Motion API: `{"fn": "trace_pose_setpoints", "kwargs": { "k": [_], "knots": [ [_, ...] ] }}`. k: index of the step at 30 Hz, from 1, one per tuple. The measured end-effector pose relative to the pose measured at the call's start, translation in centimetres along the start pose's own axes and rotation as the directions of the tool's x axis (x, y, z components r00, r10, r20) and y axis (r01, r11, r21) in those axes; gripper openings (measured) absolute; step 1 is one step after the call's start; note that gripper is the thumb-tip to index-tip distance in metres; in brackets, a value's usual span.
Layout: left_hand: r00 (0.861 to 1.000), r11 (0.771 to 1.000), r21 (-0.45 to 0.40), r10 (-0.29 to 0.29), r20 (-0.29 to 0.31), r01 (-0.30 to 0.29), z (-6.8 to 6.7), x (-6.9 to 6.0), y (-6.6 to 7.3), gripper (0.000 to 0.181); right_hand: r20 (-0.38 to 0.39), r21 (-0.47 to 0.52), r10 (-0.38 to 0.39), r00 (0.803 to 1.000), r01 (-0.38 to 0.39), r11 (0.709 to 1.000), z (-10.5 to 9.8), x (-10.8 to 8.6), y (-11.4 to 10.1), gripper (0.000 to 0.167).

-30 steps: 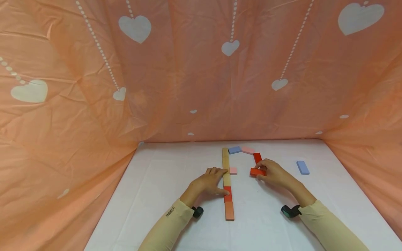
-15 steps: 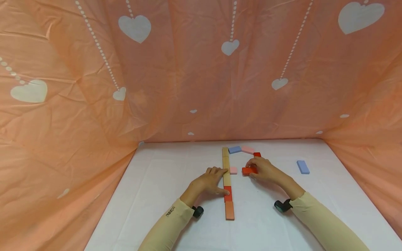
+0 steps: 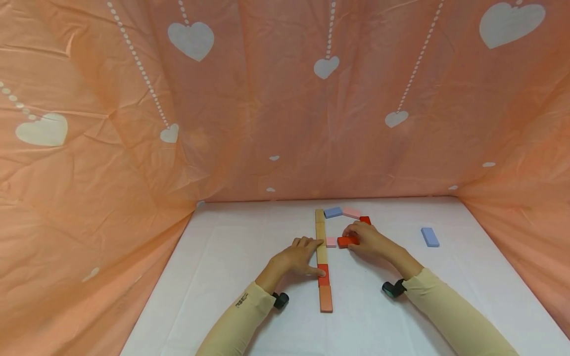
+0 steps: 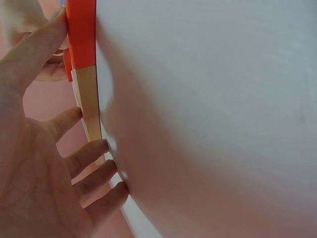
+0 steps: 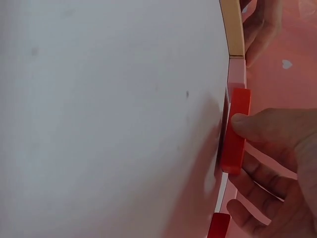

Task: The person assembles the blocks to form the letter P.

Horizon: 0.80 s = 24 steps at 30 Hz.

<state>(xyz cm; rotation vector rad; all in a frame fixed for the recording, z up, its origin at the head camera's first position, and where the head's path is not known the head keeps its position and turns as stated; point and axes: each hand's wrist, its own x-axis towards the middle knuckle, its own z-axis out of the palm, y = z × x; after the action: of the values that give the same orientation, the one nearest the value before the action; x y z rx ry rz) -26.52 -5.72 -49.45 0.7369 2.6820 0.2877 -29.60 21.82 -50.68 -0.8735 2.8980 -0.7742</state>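
Note:
A straight column of flat blocks runs toward me in the head view: wooden ones (image 3: 321, 254), a red one (image 3: 323, 281) and an orange one (image 3: 326, 300). My left hand (image 3: 296, 257) rests along its left side, fingers spread, thumb touching the red block and index finger at a wooden one. My right hand (image 3: 369, 242) pinches another red block (image 5: 237, 136) between thumb and fingers; in the right wrist view it looks raised slightly off the table. Its left end is just right of a short pink block (image 3: 331, 242), which sits beside the wooden column.
From the column's far end a blue block (image 3: 333, 212), a pink block (image 3: 352, 212) and a red block (image 3: 365, 219) curve rightward, the last partly hidden by my right hand. A separate blue block (image 3: 429, 237) lies farther right on the white table (image 3: 249, 222). Peach curtains (image 3: 285, 123) surround it.
My right hand has carried the red block leftward, close to the short pink block, slowing in the last half second. The left hand has stayed in place.

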Motion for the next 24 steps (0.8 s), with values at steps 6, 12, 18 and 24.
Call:
{"fn": "trace_pose_setpoints", "kwargs": {
  "k": [6, 12, 18, 24],
  "knots": [
    [1.000, 1.000, -0.004, 0.003, 0.003, -0.003, -0.12, -0.10, 0.10, 0.098, 0.015, 0.005, 0.038, 0.999, -0.038, 0.999, 0.16, 0.46, -0.20, 0.024],
    [1.000, 1.000, -0.006, 0.004, 0.003, -0.004, -0.18, -0.14, 0.15, 0.098, 0.022, -0.003, 0.051, 0.998, -0.051, 0.999, 0.35, 0.62, -0.27, 0.024],
    [1.000, 1.000, -0.008, -0.004, 0.006, 0.004, -0.29, -0.15, 0.15, 0.098, 0.018, -0.017, 0.045, 0.999, -0.045, 0.999, 0.57, 0.80, -0.21, 0.023],
    [1.000, 1.000, -0.008, -0.002, 0.007, 0.002, -0.22, -0.10, 0.10, 0.098, 0.022, -0.012, 0.050, 0.998, -0.050, 0.999, 0.62, 0.94, -0.17, 0.023]
  ]
}}
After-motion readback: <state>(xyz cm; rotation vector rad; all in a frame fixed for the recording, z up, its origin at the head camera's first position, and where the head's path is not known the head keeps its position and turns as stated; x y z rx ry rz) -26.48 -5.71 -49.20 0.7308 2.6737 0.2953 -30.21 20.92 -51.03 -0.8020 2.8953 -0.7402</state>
